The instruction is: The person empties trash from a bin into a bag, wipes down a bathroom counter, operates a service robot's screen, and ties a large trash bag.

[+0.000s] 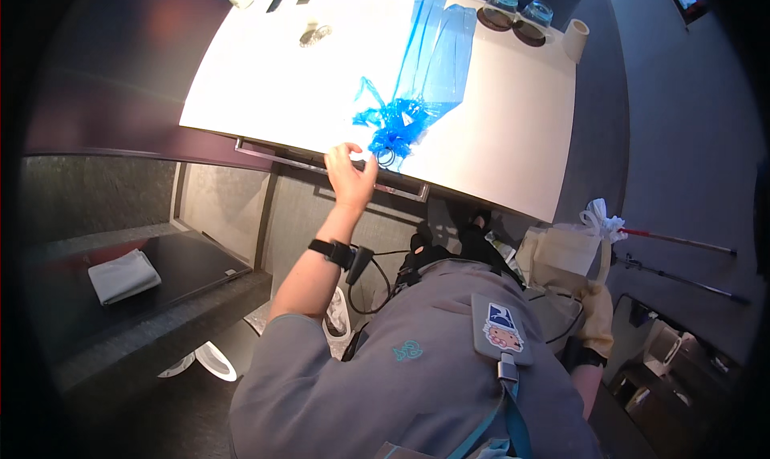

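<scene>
My left hand point(351, 173) is bare and held over the front edge of a white countertop point(511, 128), thumb and fingers apart, with nothing visible between them. Just beyond the thumb lie thin dark rings point(385, 157), against a crumpled bunch of blue plastic film point(396, 122). From that bunch a flat, creased blue plastic piece point(436, 50) stretches to the back of the counter. Low at my right side, my right hand point(595, 308) wears a beige glove. It is beside a pale bag-like item point(562, 251); whether its fingers grip anything is unclear.
Two upturned glasses point(500, 7) on dark coasters and a white cup point(576, 40) stand at the back right. A metal towel bar point(400, 191) runs along the counter front. A folded white towel point(124, 277) lies on a dark ledge. Red-handled point(680, 241) and dark poles extend at right.
</scene>
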`<action>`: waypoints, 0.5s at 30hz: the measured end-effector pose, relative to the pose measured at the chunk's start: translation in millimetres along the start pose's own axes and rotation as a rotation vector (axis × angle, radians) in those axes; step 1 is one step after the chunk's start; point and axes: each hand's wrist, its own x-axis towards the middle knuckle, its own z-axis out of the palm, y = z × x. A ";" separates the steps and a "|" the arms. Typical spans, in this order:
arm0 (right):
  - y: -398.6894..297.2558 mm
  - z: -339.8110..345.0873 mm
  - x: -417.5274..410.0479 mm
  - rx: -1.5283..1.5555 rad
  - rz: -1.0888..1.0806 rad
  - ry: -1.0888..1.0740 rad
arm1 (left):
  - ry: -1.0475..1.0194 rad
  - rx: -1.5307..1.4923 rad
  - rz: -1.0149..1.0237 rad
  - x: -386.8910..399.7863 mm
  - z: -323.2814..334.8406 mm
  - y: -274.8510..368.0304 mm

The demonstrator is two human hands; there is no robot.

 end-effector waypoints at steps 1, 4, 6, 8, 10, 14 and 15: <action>-2.1 -1.9 -1.0 -0.024 0.028 -0.035 | -0.175 -0.115 -0.243 -17.5 3.7 -5.0; 27.6 11.5 5.0 0.051 -0.031 0.050 | -0.500 0.093 -0.341 -54.7 24.1 -12.3; 11.5 0.9 -2.2 0.022 -0.042 0.037 | -0.536 0.140 -0.395 -58.9 35.1 0.2; -3.8 -5.7 -11.9 -0.012 -0.049 0.027 | -0.452 0.300 -0.352 -59.4 48.6 4.1; -6.3 -10.9 -17.1 0.046 0.028 0.017 | -0.432 0.264 -0.344 -61.5 52.1 5.2; 1.8 -12.7 -17.3 -0.028 0.026 -0.032 | -0.291 0.173 -0.235 -66.0 50.9 -4.9; -2.7 -12.2 -20.2 -0.021 0.013 -0.016 | -0.250 0.126 -0.200 -64.3 47.4 -10.2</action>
